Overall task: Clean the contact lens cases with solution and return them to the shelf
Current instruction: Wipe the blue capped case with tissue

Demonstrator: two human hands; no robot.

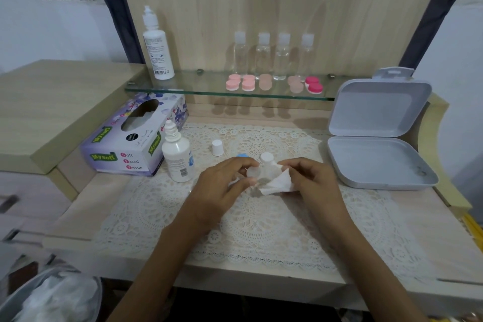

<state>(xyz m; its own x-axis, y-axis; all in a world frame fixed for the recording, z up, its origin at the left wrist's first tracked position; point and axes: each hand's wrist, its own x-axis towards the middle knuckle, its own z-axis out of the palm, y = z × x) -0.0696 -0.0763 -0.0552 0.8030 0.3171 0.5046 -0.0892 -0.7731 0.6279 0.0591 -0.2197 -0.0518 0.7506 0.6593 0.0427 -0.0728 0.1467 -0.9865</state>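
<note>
My left hand (224, 185) pinches a clear contact lens case (257, 171) over the lace mat. My right hand (311, 180) holds a folded white tissue (278, 184) against the case. Just behind the case lie a white cap (266, 157) and a blue cap (241, 155), the blue one mostly hidden by my fingers. A small solution bottle (177, 157) stands open to the left, its white cap (217, 147) beside it on the mat. Several pink and peach lens cases (265, 82) sit on the glass shelf (183, 90).
A tissue box (130, 144) lies at the left. A tall solution bottle (158, 47) and several clear bottles (273, 56) stand on the shelf. An open grey plastic box (376, 138) sits at the right. A bin with a plastic bag (52, 295) is at lower left.
</note>
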